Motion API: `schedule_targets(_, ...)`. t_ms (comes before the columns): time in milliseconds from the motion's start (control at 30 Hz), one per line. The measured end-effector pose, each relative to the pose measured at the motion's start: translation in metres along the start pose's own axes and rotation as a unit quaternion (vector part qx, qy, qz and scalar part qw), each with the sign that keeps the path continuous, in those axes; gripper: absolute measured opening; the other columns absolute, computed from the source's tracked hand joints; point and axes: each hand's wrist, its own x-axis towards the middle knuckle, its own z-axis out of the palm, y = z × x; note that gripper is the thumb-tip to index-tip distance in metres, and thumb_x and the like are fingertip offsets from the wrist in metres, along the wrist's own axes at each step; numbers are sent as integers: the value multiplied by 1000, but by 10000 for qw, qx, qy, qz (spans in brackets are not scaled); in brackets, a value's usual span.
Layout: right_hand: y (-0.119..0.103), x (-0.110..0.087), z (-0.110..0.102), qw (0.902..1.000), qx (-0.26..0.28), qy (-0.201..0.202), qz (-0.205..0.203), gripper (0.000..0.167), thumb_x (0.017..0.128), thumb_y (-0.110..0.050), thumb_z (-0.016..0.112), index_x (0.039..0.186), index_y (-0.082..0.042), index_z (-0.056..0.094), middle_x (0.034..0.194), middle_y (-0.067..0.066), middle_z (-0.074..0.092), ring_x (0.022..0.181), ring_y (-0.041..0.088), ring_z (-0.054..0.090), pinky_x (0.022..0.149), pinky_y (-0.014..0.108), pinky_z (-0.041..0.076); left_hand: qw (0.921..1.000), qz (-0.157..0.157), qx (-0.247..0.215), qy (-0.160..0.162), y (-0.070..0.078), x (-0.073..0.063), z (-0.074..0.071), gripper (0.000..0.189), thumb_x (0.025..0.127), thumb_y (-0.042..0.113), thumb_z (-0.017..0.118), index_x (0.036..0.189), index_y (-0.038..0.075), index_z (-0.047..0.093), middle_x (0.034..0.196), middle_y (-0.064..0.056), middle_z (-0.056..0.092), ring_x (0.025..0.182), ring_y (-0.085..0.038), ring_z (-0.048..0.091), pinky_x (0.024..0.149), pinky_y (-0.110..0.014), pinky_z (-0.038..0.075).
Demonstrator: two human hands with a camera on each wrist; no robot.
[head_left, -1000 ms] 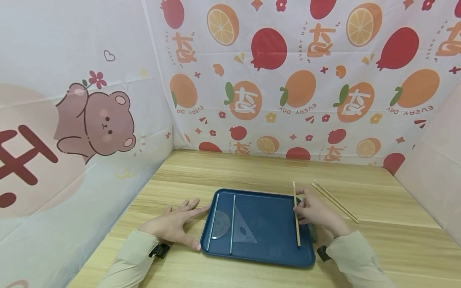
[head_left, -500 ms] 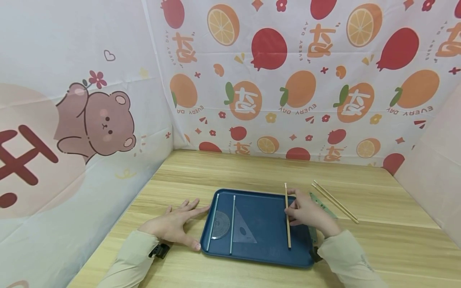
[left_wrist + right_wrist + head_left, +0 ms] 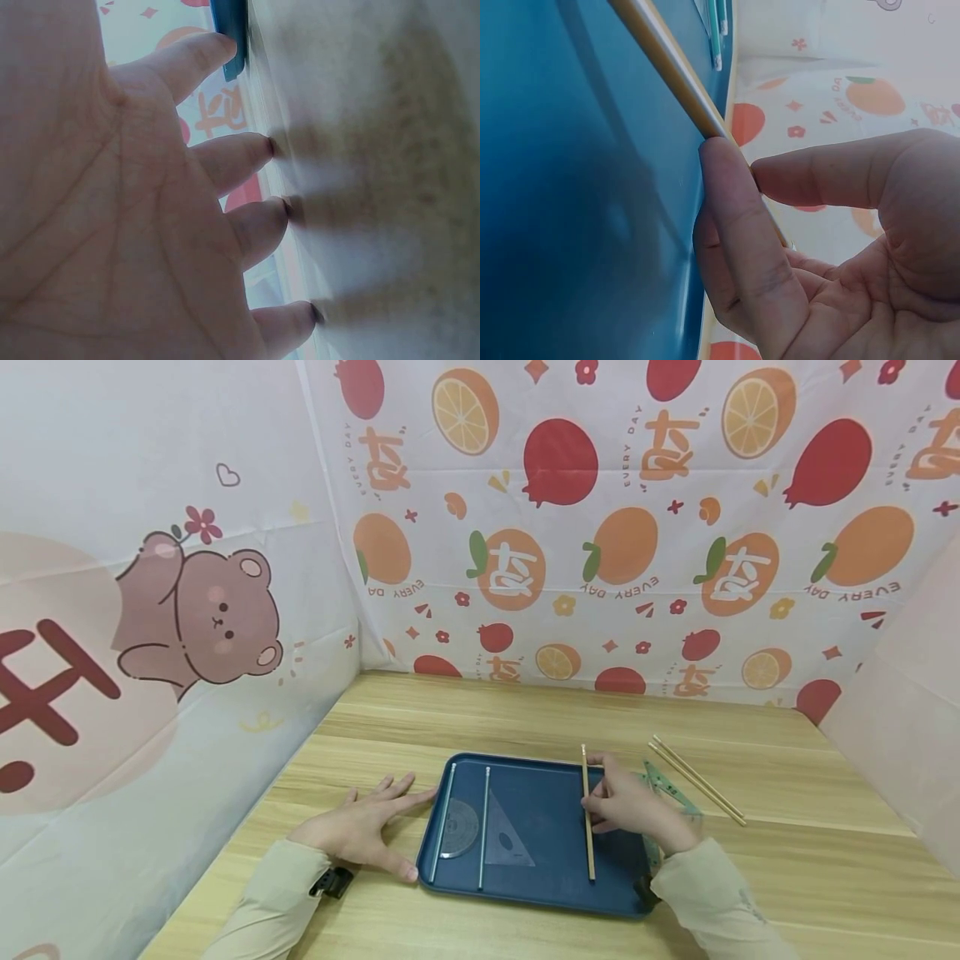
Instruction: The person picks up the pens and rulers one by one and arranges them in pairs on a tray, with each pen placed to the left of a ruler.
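My right hand (image 3: 637, 810) pinches a gold pencil (image 3: 588, 852) between thumb and fingers, above the right part of a blue tray (image 3: 555, 902). In the right wrist view the pencil (image 3: 676, 71) stands off the tray floor, its shadow apart from it. Spread out at the tray's left side, my left hand (image 3: 363, 831) touches the tray rim; in the left wrist view other fingertips (image 3: 259, 150) meet the table. Two green pencils, one left (image 3: 442, 827) and one right (image 3: 483, 835), lie in the tray with a clear protractor (image 3: 462, 831) and a clear set square (image 3: 506, 847).
Two more gold pencils (image 3: 699, 782) lie on the wooden table (image 3: 810, 827) to the right of the tray. Between them and the tray is a green set square (image 3: 670, 787), partly hidden by my right hand. Printed cloth walls (image 3: 465, 602) stand behind and at the sides.
My right hand has moved left with the gold pencil, from the tray's right edge further in over it. More of the green set square now shows. The left hand has stayed put.
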Motion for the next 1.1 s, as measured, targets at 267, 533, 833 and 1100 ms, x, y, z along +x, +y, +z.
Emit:
schedule_targets(267,-4,4,8,10000,9,9,69,75,102,2,64,164,3,22,89,14,64,73,20,68,70,39,68,10000,7,24,5,0,0,0,118,70,63,95,169,32,37,179,-23,18,163,-59,12,111,-95,3)
schedule_targets(533,-10,8,19,9998,-93,42,149,76,101,1,66,164,-3,24,89,13,63,73,20,68,68,38,67,10000,-18,7,-8,0,1,0,118,70,62,95,169,31,37,179,-23,17,163,-59,11,112,-94,3)
schedule_targets(833,-18,12,30,9995,-235,59,181,78,101,0,69,165,-4,25,87,12,65,71,19,70,65,37,67,10000,-8,-34,-28,0,0,-1,119,71,61,95,169,30,36,179,-24,17,162,-60,10,112,-94,1)
schedule_targets(1100,-19,17,38,9995,-126,-21,275,82,100,3,68,168,-4,22,87,13,64,70,19,71,65,36,67,10000,-37,-38,-49,1,0,0,118,71,61,95,169,31,35,179,-23,16,163,-59,10,113,-93,1)
